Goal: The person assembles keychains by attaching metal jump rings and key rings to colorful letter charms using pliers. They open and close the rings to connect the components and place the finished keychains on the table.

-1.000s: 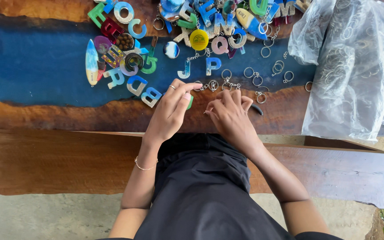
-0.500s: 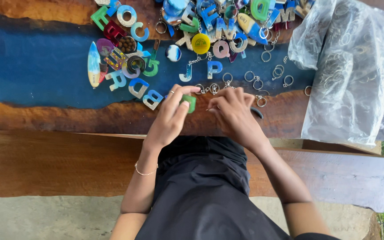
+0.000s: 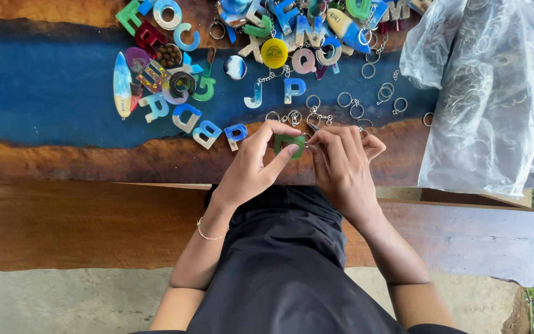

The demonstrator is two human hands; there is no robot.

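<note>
My left hand (image 3: 256, 164) pinches a small green resin letter piece (image 3: 289, 143) between thumb and fingers above the near edge of the wood and blue resin table (image 3: 44, 93). My right hand (image 3: 341, 164) is closed against the top of that piece, its fingertips on a small metal key ring at about the piece's upper right corner; the ring is mostly hidden. Loose key rings (image 3: 348, 105) lie just beyond my hands.
Many coloured resin letters (image 3: 174, 99) and charms are spread over the table's far half. A clear plastic bag (image 3: 489, 99) holding key rings lies at the right. A wooden bench (image 3: 81, 226) runs below the table, under my lap.
Both hands have drawn slightly nearer to me with the green piece between them; the view has shifted a little.
</note>
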